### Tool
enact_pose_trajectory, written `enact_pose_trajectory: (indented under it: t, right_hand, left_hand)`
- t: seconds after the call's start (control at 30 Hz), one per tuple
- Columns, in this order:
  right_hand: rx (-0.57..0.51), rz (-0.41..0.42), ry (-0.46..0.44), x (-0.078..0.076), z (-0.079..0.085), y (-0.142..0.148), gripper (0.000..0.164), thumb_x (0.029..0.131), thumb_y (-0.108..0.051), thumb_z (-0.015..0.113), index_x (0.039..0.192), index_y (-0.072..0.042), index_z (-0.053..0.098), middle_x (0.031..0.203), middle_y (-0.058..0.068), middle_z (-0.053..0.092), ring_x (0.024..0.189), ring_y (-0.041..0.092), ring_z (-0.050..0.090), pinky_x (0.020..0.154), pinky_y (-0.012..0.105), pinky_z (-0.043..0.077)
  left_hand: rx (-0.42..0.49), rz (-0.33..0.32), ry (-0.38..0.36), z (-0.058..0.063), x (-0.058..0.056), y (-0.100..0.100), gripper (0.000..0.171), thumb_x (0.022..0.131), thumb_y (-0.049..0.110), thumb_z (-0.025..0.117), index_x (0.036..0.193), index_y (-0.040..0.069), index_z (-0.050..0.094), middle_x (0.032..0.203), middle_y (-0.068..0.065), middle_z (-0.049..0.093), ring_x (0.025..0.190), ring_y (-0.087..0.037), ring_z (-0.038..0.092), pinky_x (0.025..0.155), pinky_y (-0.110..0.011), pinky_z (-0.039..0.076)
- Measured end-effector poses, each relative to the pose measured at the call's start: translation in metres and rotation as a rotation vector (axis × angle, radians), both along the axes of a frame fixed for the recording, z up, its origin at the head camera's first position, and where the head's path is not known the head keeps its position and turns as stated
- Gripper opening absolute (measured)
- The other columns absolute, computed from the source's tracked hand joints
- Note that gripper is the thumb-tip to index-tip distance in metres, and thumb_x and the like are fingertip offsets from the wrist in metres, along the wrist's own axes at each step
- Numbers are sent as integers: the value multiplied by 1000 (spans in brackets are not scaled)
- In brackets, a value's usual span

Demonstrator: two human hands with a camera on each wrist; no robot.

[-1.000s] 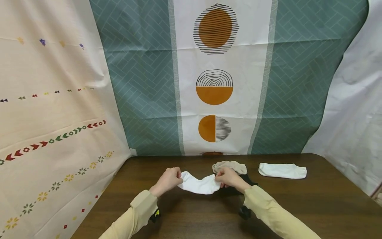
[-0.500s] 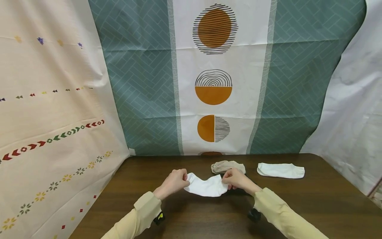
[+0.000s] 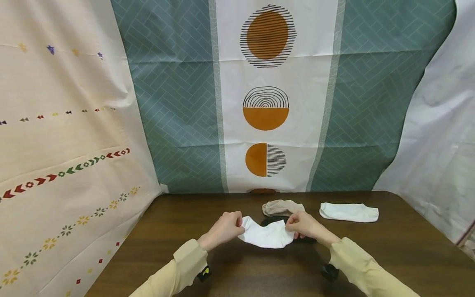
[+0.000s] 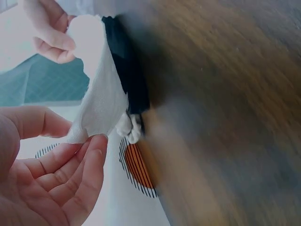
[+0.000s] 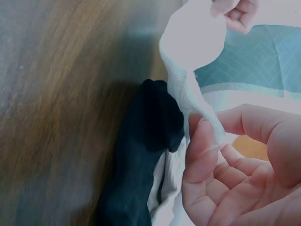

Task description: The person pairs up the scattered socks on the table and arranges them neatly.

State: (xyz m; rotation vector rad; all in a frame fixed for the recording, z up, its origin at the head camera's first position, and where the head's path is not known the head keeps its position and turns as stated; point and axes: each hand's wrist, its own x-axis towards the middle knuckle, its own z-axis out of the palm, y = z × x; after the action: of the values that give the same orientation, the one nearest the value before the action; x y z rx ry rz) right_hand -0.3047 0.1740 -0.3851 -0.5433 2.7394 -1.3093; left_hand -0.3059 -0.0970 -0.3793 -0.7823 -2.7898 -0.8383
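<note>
A white sock (image 3: 268,236) hangs stretched between my two hands, its middle sagging a little above the table. My left hand (image 3: 225,229) pinches one end between thumb and fingers; the left wrist view shows that grip on the sock's edge (image 4: 96,110). The other end is pinched by my right hand (image 3: 306,225), thumb against fingertips in the right wrist view. Behind the held sock lies a black sock (image 5: 136,155), partly hidden in the head view by the white one and my right hand. A beige sock (image 3: 282,207) rests just beyond it.
Another white sock (image 3: 349,212) lies flat at the back right of the brown wooden table (image 3: 178,218). A patterned teal and white cloth (image 3: 178,123) hangs along the table's back edge, with a cream cloth (image 3: 74,165) at the left.
Both hands have moved to the right and slightly nearer with the white sock held between them. The other socks lie where they were.
</note>
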Motion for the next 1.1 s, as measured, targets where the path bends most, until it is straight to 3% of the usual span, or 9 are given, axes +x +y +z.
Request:
enact_pose_trajectory:
  t: [0.37, 0.63, 0.8, 1.1]
  right_hand:
    - [33, -1, -12, 6, 1, 23, 5, 79, -8, 63, 77, -4, 61, 56, 3, 54, 50, 20, 54, 45, 29, 40]
    - [17, 60, -47, 11, 2, 36, 6, 78, -7, 63, 74, -3, 61, 52, 4, 54, 46, 15, 50, 42, 23, 34]
    - [16, 104, -60, 12, 0, 43, 6, 78, -8, 63, 76, -3, 61, 55, 4, 55, 49, 23, 55, 42, 25, 35]
    - [-5, 216, -85, 15, 8, 53, 8, 82, -12, 62, 82, -4, 61, 65, 3, 56, 57, 30, 56, 46, 27, 39]
  left_hand:
    - [-2, -65, 0, -7, 2, 20, 15, 74, 6, 61, 68, 11, 49, 54, 5, 42, 48, -8, 38, 43, -21, 30]
    - [-36, -89, -5, -11, 4, 34, 17, 74, 7, 63, 66, 12, 49, 54, 5, 42, 47, -7, 38, 43, -20, 30]
    - [-64, -101, 10, -14, 8, 38, 18, 73, 8, 64, 65, 13, 49, 53, 6, 42, 47, -7, 38, 43, -20, 30]
    - [-100, -96, 71, -2, 21, 43, 18, 72, 12, 63, 66, 15, 46, 53, 7, 42, 47, -8, 39, 42, -22, 29]
